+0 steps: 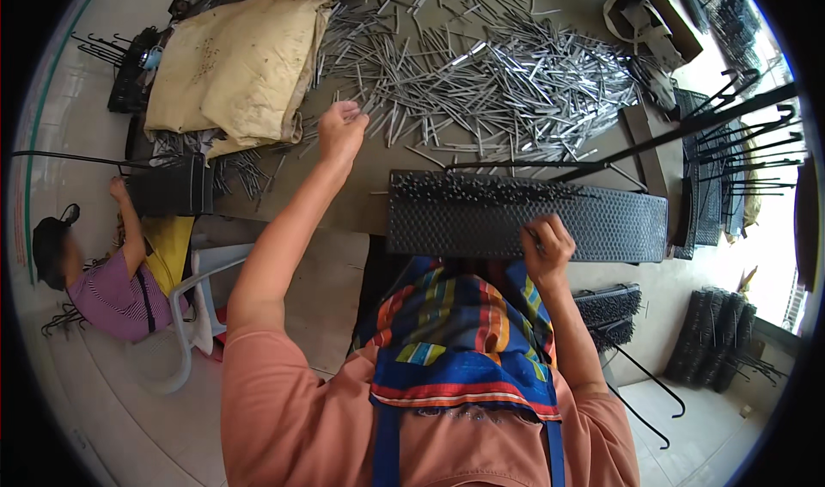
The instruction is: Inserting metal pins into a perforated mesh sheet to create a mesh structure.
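Note:
A long black panel with a honeycomb of small holes (601,221) lies across the table's near edge in front of me. Dark short pieces (481,188) stand thickly along its far side. Over the panel's near half, my right hand (548,246) has its fingers curled together; whatever they hold is hidden. My left hand (342,133) reaches to the near left border of a big heap of thin grey metal rods (533,83). Its fingers are pinched together, and I cannot make out what is in them.
A stained cream sack (236,66) lies left of the heap. Black hooked rods (739,135) jut out at the right, one crossing above the panel. More dark racks (709,337) stand on the floor at right. Another person (120,281) works at a black panel (172,186) on the left.

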`<state>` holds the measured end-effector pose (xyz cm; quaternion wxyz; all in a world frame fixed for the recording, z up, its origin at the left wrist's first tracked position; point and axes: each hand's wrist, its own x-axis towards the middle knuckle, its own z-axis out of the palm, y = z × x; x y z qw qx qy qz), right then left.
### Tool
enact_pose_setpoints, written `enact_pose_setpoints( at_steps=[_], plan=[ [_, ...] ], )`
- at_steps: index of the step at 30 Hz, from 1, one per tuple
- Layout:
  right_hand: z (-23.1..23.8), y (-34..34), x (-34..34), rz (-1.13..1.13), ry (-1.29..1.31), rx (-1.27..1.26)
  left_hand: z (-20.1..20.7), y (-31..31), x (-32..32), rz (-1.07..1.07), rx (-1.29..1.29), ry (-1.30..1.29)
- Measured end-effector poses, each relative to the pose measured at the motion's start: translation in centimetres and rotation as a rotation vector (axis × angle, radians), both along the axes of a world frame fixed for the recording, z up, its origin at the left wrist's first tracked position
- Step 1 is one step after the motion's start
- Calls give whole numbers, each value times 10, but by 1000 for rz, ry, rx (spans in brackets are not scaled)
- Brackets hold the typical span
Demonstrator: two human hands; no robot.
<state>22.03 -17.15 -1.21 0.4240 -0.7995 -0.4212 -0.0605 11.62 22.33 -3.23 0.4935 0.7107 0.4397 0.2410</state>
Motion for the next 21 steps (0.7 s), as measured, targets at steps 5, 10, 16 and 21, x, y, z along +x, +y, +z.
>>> enact_pose_setpoints(
  at_steps=[5, 10, 16, 21],
  plan=[
    [-12, -11, -16, -152, 188, -4, -42, 53, 9, -183, 666, 337],
    [-16, -10, -17, -133, 93, -173, -53, 123, 74, -216, 769, 288],
    [-16, -2, -25, -202, 23, -296, -67, 237, 176, -184, 699, 510],
    [-16, 12, -23, -213, 74, -314, -94, 301, 198, -8, 773, 772]
  ],
)
